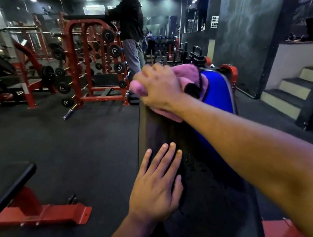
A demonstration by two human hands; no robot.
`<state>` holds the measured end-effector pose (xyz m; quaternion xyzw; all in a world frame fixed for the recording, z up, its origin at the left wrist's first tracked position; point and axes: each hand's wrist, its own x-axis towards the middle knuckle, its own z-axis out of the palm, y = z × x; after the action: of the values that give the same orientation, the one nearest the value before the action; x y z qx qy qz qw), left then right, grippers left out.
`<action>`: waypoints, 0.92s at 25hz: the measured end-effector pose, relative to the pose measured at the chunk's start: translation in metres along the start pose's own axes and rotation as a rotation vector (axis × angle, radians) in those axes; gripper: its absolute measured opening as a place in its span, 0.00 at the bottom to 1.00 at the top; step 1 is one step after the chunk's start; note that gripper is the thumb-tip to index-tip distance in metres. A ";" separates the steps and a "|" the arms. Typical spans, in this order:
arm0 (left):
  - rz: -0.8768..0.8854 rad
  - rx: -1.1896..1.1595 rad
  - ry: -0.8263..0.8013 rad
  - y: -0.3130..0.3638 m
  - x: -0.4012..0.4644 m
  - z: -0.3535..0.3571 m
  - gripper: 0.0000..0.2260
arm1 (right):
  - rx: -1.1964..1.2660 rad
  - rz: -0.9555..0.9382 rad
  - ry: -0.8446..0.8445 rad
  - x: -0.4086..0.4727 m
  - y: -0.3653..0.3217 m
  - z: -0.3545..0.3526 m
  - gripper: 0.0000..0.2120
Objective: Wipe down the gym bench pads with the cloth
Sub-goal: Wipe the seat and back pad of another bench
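Cloth (191, 83) half hidden, blurred under right hand (158, 86) on pad (152, 123).

Taking the long dark bench surface (153, 131) as the landmark: its middle stretch lies bare between the left hand (156, 187), flat on the near left edge, and the right hand (158, 88), which presses the pink cloth (191, 83) on the far end. The right forearm crosses above its right side. Left of it, open black floor (86, 151) reaches a second bench (3, 191) and the red weight rack (97, 59). To its right stand steps (291, 92) and a dark wall
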<state>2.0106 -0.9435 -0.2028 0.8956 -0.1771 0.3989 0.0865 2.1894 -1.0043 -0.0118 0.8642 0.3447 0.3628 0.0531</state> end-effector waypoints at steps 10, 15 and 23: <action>0.078 -0.071 0.054 -0.003 -0.003 0.001 0.22 | 0.077 -0.087 0.015 -0.018 0.062 -0.007 0.23; 0.141 -0.050 0.028 -0.003 -0.005 0.000 0.21 | 0.091 -0.383 -0.043 -0.026 -0.030 0.003 0.22; 0.139 0.029 -0.044 -0.005 -0.002 0.001 0.28 | 0.121 -0.269 0.052 -0.023 0.033 -0.002 0.18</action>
<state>2.0118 -0.9388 -0.2056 0.8909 -0.2349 0.3865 0.0419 2.1947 -1.0442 -0.0129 0.8021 0.4796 0.3534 0.0402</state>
